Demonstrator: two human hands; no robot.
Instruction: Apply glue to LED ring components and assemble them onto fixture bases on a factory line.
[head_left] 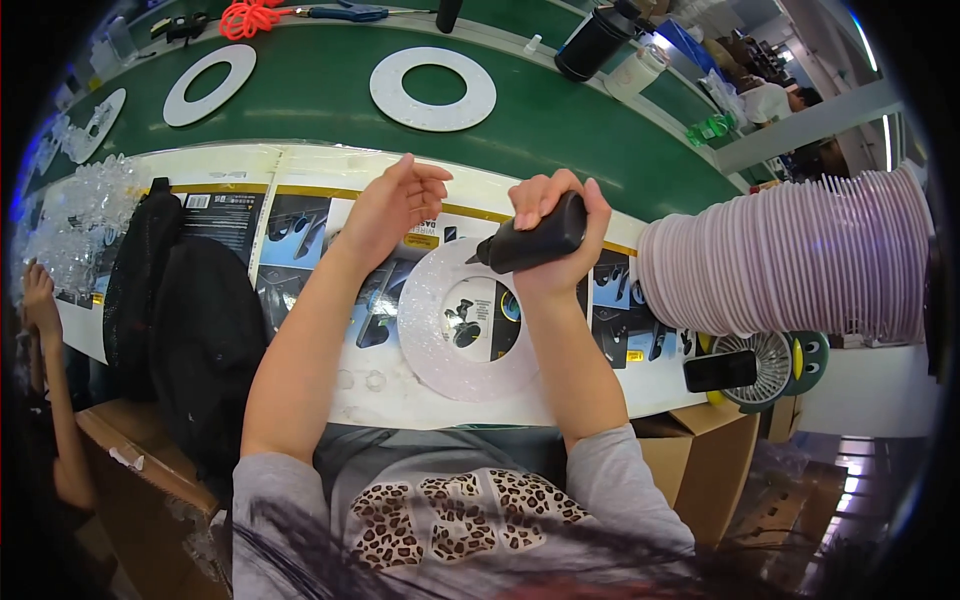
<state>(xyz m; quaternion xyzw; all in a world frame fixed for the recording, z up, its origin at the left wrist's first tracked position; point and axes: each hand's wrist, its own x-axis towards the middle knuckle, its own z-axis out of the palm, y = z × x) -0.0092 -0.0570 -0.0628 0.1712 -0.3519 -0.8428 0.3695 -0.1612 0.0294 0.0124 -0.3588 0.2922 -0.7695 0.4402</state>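
Observation:
A flat white ring (425,335) with a speckled surface lies in front of me on the printed sheets covering the table. My right hand (560,225) is wrapped round a black squeeze bottle (540,238), tilted so its pointed nozzle aims left and down over the ring's upper part. I cannot tell whether the tip touches the ring. My left hand (398,205) is raised at the ring's upper left, fingers loosely curled and apart, with nothing seen in it.
Two more white rings (432,90) (210,86) lie on the green table (310,100). A long stack of rings (780,255) stands at right, beside a phone (720,371) and small fan (765,365). At left are a black bag (205,330), clear plastic pieces (90,220) and another person's hand (40,297).

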